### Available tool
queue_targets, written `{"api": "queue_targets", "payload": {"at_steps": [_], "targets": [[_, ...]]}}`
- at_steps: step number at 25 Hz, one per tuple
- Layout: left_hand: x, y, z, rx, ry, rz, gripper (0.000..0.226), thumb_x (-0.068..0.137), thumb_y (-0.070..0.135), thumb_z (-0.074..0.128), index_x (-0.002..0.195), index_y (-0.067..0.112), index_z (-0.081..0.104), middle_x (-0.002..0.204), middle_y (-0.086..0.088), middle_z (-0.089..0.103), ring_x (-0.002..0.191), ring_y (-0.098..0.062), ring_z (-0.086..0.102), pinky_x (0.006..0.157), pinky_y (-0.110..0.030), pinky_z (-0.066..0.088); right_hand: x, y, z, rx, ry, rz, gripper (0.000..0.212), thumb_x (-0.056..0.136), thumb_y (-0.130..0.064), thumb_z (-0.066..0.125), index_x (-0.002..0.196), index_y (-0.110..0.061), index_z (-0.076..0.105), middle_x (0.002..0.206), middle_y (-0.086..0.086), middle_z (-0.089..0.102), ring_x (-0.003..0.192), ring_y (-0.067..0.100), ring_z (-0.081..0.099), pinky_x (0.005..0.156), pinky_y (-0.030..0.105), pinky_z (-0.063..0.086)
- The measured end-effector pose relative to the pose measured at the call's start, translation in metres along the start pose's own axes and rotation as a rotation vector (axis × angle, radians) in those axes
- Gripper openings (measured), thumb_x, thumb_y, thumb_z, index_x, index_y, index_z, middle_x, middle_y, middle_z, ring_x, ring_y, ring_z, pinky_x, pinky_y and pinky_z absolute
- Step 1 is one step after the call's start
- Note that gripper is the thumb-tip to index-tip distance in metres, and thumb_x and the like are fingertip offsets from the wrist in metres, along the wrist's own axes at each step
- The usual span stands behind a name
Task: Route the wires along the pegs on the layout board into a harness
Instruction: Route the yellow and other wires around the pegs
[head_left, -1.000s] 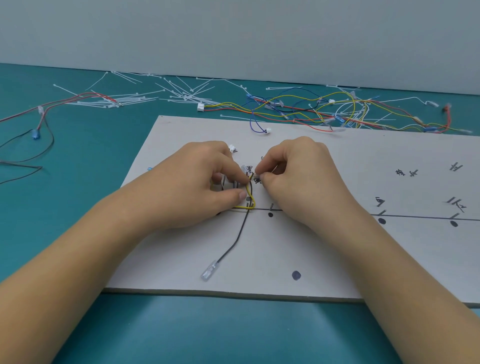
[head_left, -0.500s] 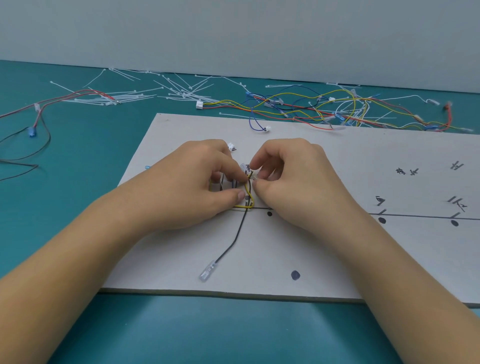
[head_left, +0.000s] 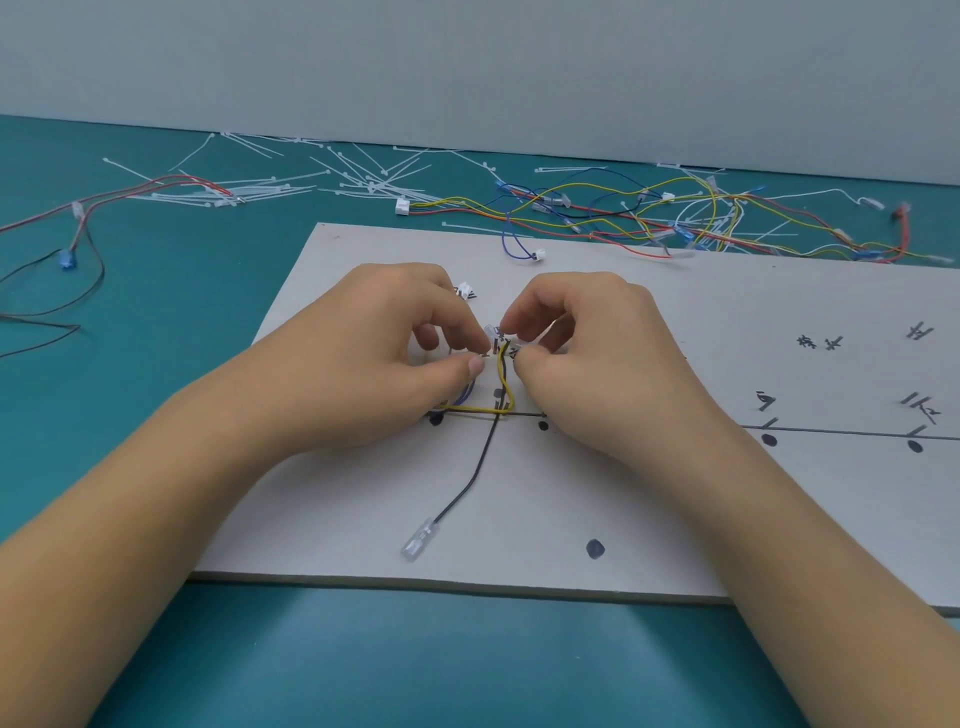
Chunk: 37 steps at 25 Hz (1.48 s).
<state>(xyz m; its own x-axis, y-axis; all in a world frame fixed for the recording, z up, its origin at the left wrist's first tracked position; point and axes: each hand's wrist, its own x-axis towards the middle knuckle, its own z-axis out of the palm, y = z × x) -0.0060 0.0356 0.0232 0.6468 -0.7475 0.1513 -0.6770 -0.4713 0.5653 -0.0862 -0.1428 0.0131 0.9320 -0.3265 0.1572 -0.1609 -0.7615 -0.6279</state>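
Observation:
A grey layout board (head_left: 649, 519) with drawn lines and black dots lies on the teal table. A yellow wire (head_left: 506, 387) and a black wire (head_left: 475, 473) meet near the board's middle. The black wire runs toward me and ends in a clear terminal (head_left: 420, 539). My left hand (head_left: 374, 353) pinches the wires' clear connector ends (head_left: 493, 338) between thumb and forefinger. My right hand (head_left: 592, 358) pinches the same small bundle from the right side. Both hands touch there. A purple wire shows under my left thumb.
A tangle of coloured wires (head_left: 649, 208) lies behind the board's far edge. White cable ties (head_left: 358, 176) are scattered at the back left. Red and black wires with a blue connector (head_left: 66, 258) lie on the left. A small white connector (head_left: 464, 290) sits on the board.
Both hands have lifted slightly off the board and shifted a little away from me, so more of the yellow loop and the black wire shows beneath them.

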Motion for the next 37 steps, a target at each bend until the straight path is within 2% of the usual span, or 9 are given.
{"api": "queue_targets", "payload": {"at_steps": [2,5,12,16,19,24,32,35,37], "targets": [[0.000,0.000,-0.001,0.002,0.007,-0.003,0.010,0.088,0.031,0.070,0.092,0.032,0.079,0.091,0.014,0.064,0.086,0.003,0.056,0.062,-0.006,0.036,0.000,0.000,0.000,-0.003,0.019,0.003,0.015,0.079,-0.014,0.065,0.083,-0.025,0.074,0.077,-0.014,0.068,0.070,-0.002,0.061,0.053,0.005,0.041],[0.001,-0.001,0.000,0.009,0.011,-0.007,0.010,0.088,0.031,0.069,0.090,0.033,0.079,0.090,0.014,0.064,0.086,0.003,0.056,0.062,-0.006,0.036,0.000,0.000,0.000,-0.005,0.042,0.000,0.014,0.080,-0.016,0.066,0.086,-0.026,0.075,0.078,-0.013,0.069,0.073,0.000,0.062,0.056,0.007,0.041],[0.001,0.000,0.000,0.014,0.011,-0.018,0.009,0.090,0.028,0.071,0.090,0.034,0.079,0.088,0.015,0.063,0.080,0.008,0.056,0.059,-0.007,0.036,0.000,0.002,0.001,-0.045,0.017,0.031,0.021,0.079,-0.011,0.062,0.085,-0.025,0.078,0.072,-0.015,0.065,0.067,-0.003,0.059,0.051,0.004,0.038],[0.002,0.002,0.000,0.023,0.005,-0.007,0.014,0.092,0.020,0.069,0.091,0.030,0.080,0.086,0.013,0.063,0.072,0.013,0.055,0.059,-0.005,0.036,0.002,0.005,0.003,-0.058,0.013,0.047,0.022,0.081,-0.010,0.064,0.086,-0.027,0.078,0.077,-0.014,0.066,0.063,-0.010,0.054,0.051,0.000,0.036],[0.001,0.003,-0.002,0.012,0.023,-0.007,0.017,0.092,0.016,0.068,0.092,0.028,0.080,0.086,0.013,0.063,0.068,0.013,0.055,0.057,-0.004,0.036,0.001,0.005,0.004,-0.048,0.003,0.039,0.022,0.080,-0.012,0.064,0.088,-0.027,0.077,0.081,-0.012,0.068,0.058,-0.005,0.054,0.048,0.005,0.035],[0.001,0.001,-0.005,-0.005,0.043,-0.026,0.015,0.091,0.019,0.069,0.089,0.030,0.079,0.086,0.012,0.064,0.072,0.006,0.056,0.059,-0.006,0.037,-0.001,0.004,0.004,-0.047,0.002,-0.005,0.027,0.076,-0.014,0.065,0.096,-0.030,0.072,0.093,-0.011,0.061,0.073,0.001,0.051,0.062,0.017,0.039],[0.001,0.001,-0.005,0.008,0.041,-0.043,0.015,0.092,0.018,0.068,0.088,0.029,0.079,0.085,0.011,0.065,0.070,0.005,0.057,0.058,-0.007,0.038,-0.001,0.004,0.003,-0.020,0.059,-0.027,0.024,0.079,-0.016,0.065,0.097,-0.031,0.071,0.094,-0.012,0.059,0.071,-0.001,0.050,0.065,0.016,0.040],[0.002,0.000,-0.008,0.024,0.128,-0.131,0.015,0.092,0.022,0.067,0.084,0.030,0.077,0.083,0.013,0.067,0.073,-0.004,0.059,0.057,-0.016,0.038,-0.002,0.004,-0.002,-0.004,0.087,-0.036,0.024,0.080,-0.016,0.063,0.097,-0.031,0.071,0.095,-0.011,0.060,0.070,-0.001,0.048,0.065,0.021,0.040],[0.003,-0.003,-0.013,0.030,0.226,-0.247,0.015,0.092,0.026,0.066,0.081,0.030,0.076,0.073,0.020,0.066,0.064,-0.004,0.059,0.053,-0.020,0.036,-0.002,0.004,-0.007,0.010,0.101,-0.038,0.023,0.079,-0.017,0.063,0.095,-0.031,0.070,0.094,-0.011,0.062,0.069,-0.001,0.047,0.065,0.023,0.039]]}}
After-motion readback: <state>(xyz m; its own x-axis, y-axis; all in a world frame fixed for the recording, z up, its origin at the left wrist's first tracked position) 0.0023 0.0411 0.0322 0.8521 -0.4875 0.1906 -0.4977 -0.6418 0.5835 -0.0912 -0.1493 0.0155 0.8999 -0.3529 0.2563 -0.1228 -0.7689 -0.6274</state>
